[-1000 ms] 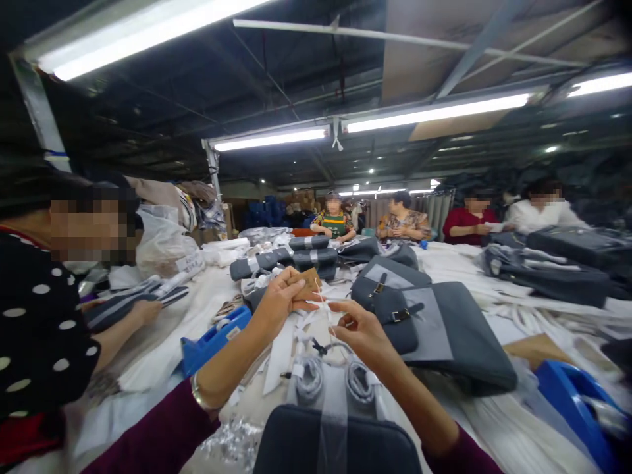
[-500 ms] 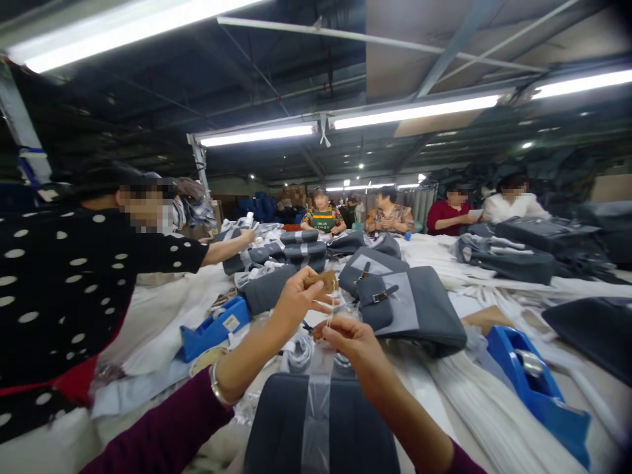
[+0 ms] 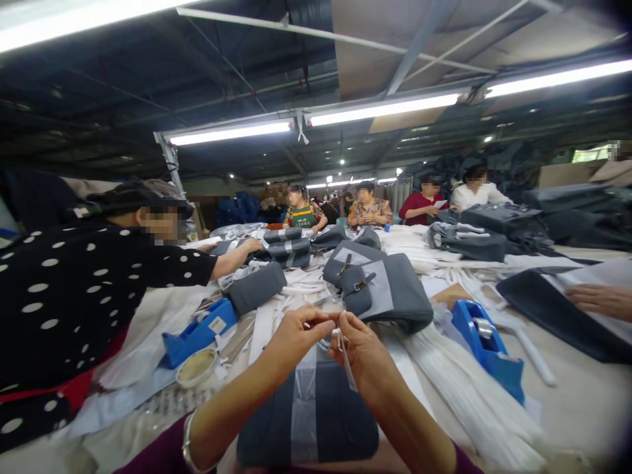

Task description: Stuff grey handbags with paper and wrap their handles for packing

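My left hand and my right hand meet fingertip to fingertip above a dark grey bag. Between their pinched fingers is a thin white string, its loop hanging down along the right palm. Fingers hide whatever else is at the string's upper end; no brown tag shows now. The bag lies flat close to me, with a clear plastic band down its middle. Just beyond my hands sits a grey bag with buckled pockets, partly covered by pale sheet.
Blue tape dispensers stand left and right, with a tape roll by the left one. White strips run along the right. A co-worker in polka dots reaches in from the left; another person's hand is at right.
My hands have come together; the brown tag the left held up is out of sight. The view has shifted right. A person's hand has appeared at the right edge.
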{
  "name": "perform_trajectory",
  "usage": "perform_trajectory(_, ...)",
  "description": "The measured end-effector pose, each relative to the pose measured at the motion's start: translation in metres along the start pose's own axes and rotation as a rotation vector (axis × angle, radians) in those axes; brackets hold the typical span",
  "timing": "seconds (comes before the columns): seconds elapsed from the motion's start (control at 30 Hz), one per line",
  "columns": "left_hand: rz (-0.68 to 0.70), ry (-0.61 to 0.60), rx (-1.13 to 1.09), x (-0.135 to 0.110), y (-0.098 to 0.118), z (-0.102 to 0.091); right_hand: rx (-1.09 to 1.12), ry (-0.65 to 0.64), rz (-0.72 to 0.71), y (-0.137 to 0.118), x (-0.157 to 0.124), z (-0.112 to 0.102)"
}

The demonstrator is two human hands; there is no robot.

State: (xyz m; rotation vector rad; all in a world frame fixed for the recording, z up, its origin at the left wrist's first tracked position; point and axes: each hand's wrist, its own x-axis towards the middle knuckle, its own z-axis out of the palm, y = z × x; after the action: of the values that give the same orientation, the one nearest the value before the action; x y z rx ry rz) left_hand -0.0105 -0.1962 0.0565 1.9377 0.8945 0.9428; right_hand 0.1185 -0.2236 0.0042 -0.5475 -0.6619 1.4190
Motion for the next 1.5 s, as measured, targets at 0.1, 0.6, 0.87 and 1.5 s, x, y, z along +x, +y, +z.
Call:
perform_trajectory(0.1,-0.089,-0.033,-0.231,0.000,-0.005,0.015,-0.004,0.023,-0.037,0.004,-0.004,-0.001)
perform_trajectory(0.6,-0.179,0.021,-0.321,0.012,-0.014,0.032,-0.214,-0.142,-0.020,0.002,-0.012,-0.016)
perform_trajectory(0.87,-0.176,-0.020,-0.129,0.014,-0.013,0.043,-0.387,-0.039,-0.093,0.010,-0.015,-0.015)
perform_trajectory(1.5,-0.200,0.092,-0.640,0.029,-0.004,0.013,-0.595,0.027,-0.018,0.005,-0.014,-0.045)
